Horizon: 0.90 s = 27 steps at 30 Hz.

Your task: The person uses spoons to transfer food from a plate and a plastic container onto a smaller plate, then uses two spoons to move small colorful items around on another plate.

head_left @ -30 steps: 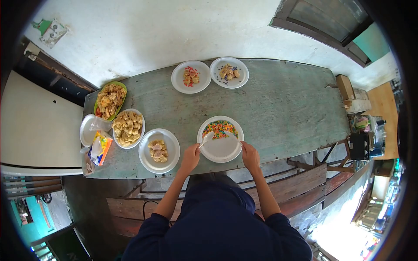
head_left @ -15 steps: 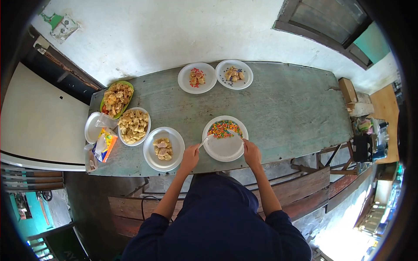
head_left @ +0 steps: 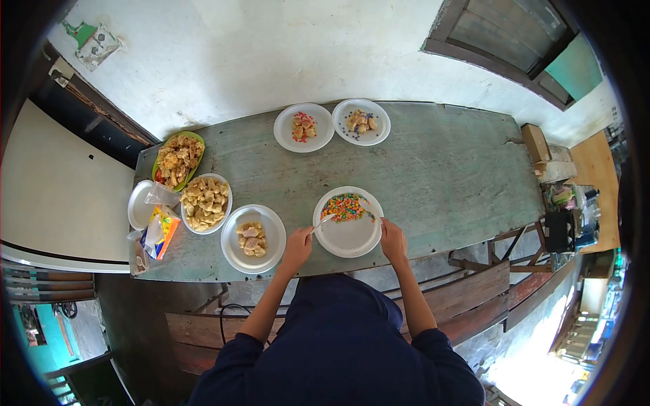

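Near the table's front edge, a white plate [head_left: 349,245] holds a heap of small multicoloured candies [head_left: 344,206] on its far half. My left hand [head_left: 297,249] is closed round a slim white plastic utensil [head_left: 325,220] that reaches over the plate's left rim to the candies; its head is too small to make out. On the right rim side, my right hand [head_left: 393,241] grips a second white utensil [head_left: 370,209], broader at its tip, touching the heap's right edge. Left of my left hand, another white plate [head_left: 232,256] carries pale brown food pieces [head_left: 252,239].
Two white plates [head_left: 288,141] with food and small coloured bits stand by the wall. At left are a plate of crackers [head_left: 205,203], a green dish of fried food [head_left: 177,161], a stack of white plates [head_left: 140,206] and an orange-blue packet [head_left: 160,233]. Boxes [head_left: 536,143] sit at the right end.
My right utensil has shifted rightward, from the middle of the candies to their right edge. The candies lie more gathered now. The whole view has tilted slightly.
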Each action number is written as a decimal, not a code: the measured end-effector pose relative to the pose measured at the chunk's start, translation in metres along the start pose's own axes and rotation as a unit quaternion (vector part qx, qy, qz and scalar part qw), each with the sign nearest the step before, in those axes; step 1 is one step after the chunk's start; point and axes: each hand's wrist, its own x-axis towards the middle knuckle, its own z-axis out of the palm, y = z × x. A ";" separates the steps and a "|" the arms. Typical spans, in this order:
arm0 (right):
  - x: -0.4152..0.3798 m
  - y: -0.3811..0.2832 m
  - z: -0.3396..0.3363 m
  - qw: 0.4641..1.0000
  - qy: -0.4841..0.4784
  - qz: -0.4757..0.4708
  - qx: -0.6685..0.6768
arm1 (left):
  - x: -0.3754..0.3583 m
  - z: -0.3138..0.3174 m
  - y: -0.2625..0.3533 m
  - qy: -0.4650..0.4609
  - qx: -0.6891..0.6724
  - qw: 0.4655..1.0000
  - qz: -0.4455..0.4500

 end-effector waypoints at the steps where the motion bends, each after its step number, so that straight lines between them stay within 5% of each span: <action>1: 0.002 -0.001 0.000 1.000 -0.005 0.007 -0.002 | 0.001 0.001 -0.003 0.007 -0.002 1.000 0.013; 27: 0.001 -0.008 0.004 1.000 0.011 -0.016 0.012 | 0.037 0.000 -0.004 -0.023 0.023 0.999 0.022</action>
